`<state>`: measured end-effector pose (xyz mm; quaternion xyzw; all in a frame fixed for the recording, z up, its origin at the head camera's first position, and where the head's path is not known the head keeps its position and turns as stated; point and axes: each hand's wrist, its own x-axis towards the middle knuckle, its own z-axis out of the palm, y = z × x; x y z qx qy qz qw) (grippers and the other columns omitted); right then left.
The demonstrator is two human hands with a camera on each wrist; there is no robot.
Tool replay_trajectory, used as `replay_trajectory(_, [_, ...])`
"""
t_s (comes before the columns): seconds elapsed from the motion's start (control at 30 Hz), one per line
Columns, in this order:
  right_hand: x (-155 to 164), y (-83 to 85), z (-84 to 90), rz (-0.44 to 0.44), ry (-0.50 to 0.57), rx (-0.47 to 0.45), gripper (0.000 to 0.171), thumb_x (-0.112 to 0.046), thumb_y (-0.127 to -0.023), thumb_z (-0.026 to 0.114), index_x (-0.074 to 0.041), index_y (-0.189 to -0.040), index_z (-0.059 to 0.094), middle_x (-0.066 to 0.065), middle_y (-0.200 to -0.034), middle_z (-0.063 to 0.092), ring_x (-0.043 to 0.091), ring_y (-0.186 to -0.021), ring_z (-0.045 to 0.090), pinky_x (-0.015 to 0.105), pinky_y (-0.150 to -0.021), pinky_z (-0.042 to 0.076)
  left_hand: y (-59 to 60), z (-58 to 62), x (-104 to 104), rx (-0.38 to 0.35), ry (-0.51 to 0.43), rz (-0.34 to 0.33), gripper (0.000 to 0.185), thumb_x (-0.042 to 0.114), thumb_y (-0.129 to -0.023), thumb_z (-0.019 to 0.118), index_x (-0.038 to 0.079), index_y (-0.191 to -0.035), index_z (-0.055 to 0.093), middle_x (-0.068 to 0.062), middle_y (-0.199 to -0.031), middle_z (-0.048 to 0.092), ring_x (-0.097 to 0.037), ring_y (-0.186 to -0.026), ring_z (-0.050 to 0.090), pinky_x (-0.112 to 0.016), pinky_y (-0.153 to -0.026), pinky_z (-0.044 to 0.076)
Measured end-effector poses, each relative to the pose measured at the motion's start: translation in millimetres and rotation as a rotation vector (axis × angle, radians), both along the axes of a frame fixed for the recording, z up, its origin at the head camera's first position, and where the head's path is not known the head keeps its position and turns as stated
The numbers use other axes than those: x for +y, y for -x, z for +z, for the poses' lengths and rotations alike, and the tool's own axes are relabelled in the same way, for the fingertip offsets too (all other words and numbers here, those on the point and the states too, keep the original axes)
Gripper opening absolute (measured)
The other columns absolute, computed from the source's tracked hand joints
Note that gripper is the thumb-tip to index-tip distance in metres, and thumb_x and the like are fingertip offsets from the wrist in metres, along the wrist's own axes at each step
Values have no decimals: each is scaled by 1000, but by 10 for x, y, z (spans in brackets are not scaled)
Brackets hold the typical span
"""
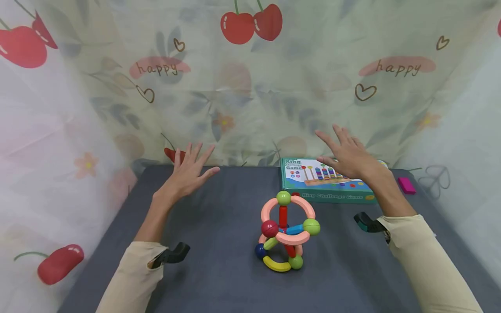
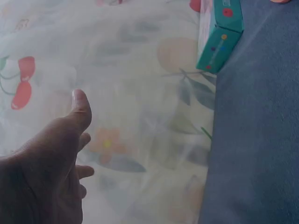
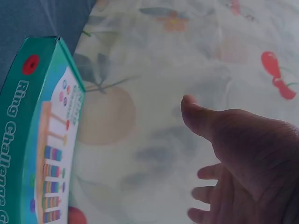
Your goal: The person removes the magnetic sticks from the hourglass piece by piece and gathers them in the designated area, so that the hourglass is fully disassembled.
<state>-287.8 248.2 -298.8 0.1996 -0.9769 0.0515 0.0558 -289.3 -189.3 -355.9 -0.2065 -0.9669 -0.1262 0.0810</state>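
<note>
A toy built of curved pink and yellow pieces, straight rods and coloured balls [image 1: 283, 198] stands on the dark grey table [image 1: 219, 278], between the two forearms. My left hand [image 1: 188, 174] is raised over the left side of the table, fingers spread and holding nothing. On the other side my right hand [image 1: 346, 154] hangs in the air with its fingers apart, nearest to a green game box [image 1: 332, 196] and partly covering it in the head view. In both wrist views, neither the left hand [image 2: 56, 154] nor the right hand [image 3: 247, 154] touches anything.
A small magenta block [image 1: 406, 185] lies right of the box, near the table's back right corner. Patterned cloth [image 1: 250, 108] with cherries and leaves hangs behind the table and along both sides. Each sleeve has a black wrist mount [image 1: 172, 253] at its cuff.
</note>
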Motion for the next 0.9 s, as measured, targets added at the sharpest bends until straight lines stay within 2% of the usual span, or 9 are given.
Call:
replay_trajectory(0.17, [-59,-127,67,42,38,-2,71,-46,-91,50,-30,-147,11,20,-150,7,46,-131,21,65,-97,21,-68,50,93,-34,-80,-64,68,62,-90,31,34,-146,6,-8,-153,7,-31,-139,-4,-57,-103,-11])
replay_trajectory(0.3, [-143,-285,115,107,116,-5,67,-49,-90,49,-31,-146,17,14,-148,21,37,-126,35,60,-91,34,-230,104,226,-189,-257,-191,62,56,-91,39,36,-144,15,1,-145,31,-20,-133,29,-50,-106,18])
replay_trajectory(0.37, [-202,-383,135,157,187,-23,65,-51,-89,49,-31,-145,22,9,-145,29,29,-118,47,52,-87,43,-339,122,311,-267,-319,-243,59,55,-90,42,36,-143,21,3,-134,46,-14,-120,46,-43,-97,36])
replay_trajectory(0.43, [-265,-504,146,215,264,-58,63,-51,-89,49,-32,-143,24,2,-139,36,18,-106,55,42,-80,48,-465,137,402,-332,-362,-293,53,53,-90,46,34,-138,33,4,-120,55,-11,-107,54,-37,-87,44])
replay_trajectory(0.5, [-336,-636,150,291,335,-94,60,-46,-90,51,-33,-142,26,-6,-133,41,9,-95,58,32,-74,50,-595,148,490,-393,-399,-356,45,49,-90,49,32,-131,42,6,-111,59,-8,-99,58,-32,-82,47])
replay_trajectory(0.6, [-452,-857,153,388,400,-162,58,-39,-91,54,-34,-142,27,-13,-117,51,3,-86,59,26,-69,49,-779,184,612,-496,-450,-457,35,44,-90,52,29,-121,47,8,-111,58,-7,-101,57,-29,-83,47])
replay_trajectory(0.7, [-584,-1059,155,474,392,-266,61,-40,-89,56,-35,-142,26,-15,-120,50,1,-87,58,25,-72,48,-915,210,741,-582,-469,-562,40,40,-90,55,27,-125,44,7,-114,58,-7,-101,58,-27,-83,48])
replay_trajectory(0.8, [-724,-1208,136,536,329,-373,65,-46,-87,56,-38,-142,22,-16,-128,45,2,-90,55,25,-74,47,-1005,200,870,-588,-427,-626,47,41,-88,56,28,-130,39,7,-112,58,-5,-97,59,-25,-82,48])
replay_trajectory(0.9, [-838,-1264,84,583,282,-416,75,-50,-83,60,-37,-144,18,-17,-139,31,3,-91,54,25,-74,47,-1050,166,940,-532,-386,-640,53,45,-86,58,30,-132,37,9,-109,57,-3,-92,58,-24,-80,48])
